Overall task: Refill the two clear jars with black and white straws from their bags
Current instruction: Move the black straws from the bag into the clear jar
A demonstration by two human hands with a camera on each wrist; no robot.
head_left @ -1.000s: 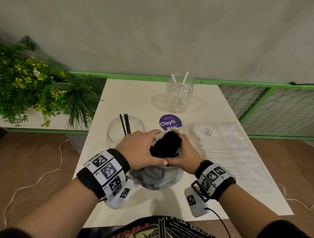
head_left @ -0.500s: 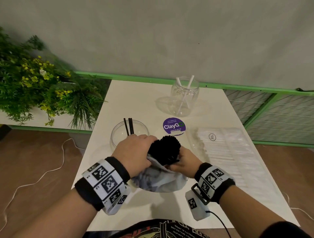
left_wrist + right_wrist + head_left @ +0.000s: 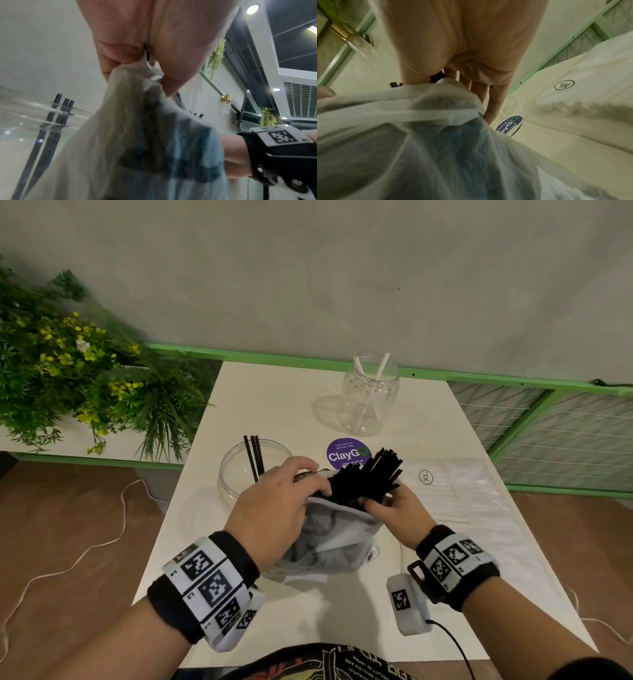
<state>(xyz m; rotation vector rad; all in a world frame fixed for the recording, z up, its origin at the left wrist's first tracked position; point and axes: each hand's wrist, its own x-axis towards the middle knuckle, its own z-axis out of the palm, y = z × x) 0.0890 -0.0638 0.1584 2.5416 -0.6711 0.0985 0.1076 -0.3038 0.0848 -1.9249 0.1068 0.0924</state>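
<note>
Black straws (image 3: 368, 479) stick out of the thin plastic bag (image 3: 334, 537), held above the table (image 3: 274, 392) just beside the near jar (image 3: 239, 470). Left hand (image 3: 274, 501) pinches the bag's rim; right hand (image 3: 394, 505) curls round the bundle at the bag's mouth. Likely light, slick and prone to fanning; best gripped mid-bundle, firmly.

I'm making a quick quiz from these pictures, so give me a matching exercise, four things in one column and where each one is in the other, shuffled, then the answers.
1. black straw bundle
2. white straws
3. purple sticker
4. XL bag

A. flat on the table, right side
B. stuck on the table between the jars
C. in the far jar
D. sticking out of the bag both hands hold

Pairs: 1-D, 2-C, 3-B, 4-A
</note>
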